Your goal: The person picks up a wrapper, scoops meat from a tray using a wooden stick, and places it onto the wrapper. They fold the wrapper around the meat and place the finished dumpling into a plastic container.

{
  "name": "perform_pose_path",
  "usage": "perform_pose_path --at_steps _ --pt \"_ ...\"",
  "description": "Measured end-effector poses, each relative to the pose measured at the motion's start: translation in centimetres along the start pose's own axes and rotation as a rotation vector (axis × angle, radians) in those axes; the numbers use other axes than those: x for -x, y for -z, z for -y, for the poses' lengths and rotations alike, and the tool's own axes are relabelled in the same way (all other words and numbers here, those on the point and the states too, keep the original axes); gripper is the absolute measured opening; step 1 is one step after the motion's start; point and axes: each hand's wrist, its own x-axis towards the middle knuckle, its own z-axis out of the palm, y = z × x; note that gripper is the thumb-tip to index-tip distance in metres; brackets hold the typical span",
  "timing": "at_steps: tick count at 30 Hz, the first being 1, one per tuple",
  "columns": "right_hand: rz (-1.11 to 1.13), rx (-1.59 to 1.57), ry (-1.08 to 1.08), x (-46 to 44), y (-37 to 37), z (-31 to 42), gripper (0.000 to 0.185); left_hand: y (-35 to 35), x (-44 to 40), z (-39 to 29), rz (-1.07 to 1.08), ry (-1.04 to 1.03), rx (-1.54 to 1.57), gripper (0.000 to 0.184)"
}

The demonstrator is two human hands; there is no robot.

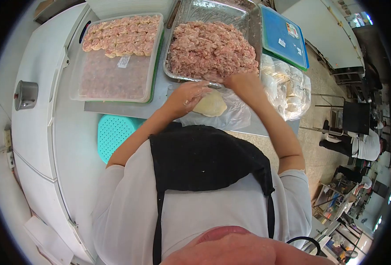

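My left hand (pixel 188 99) is curled at the front edge of a metal tray (pixel 213 9), just left of a stack of pale round dough wrappers (pixel 210 104). Something whitish shows at its fingers, too small to make out. My right hand (pixel 241 82) is closed at the tray's front right edge, against the heap of ground meat (pixel 211 48); what it grips, if anything, is hidden. Under the wrappers lies a clear plastic sheet (pixel 237 115). To the left, a plastic container (pixel 155 66) holds rows of meat-filled dumplings (pixel 121 34) at its far end.
Blue and green lids (pixel 280 33) lie right of the tray, with plastic-wrapped pale rolls (pixel 290 86) nearer me. A turquoise perforated stool (pixel 116 134) stands below the table's left edge. A white cabinet (pixel 71 145) borders the left. Another person (pixel 365 145) is far right.
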Motion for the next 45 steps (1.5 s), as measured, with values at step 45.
perform_pose_path --at_steps 45 --pt "-0.307 -0.950 0.002 5.5 6.4 -8.7 0.031 1.8 -12.7 -4.8 -0.343 0.305 0.795 0.063"
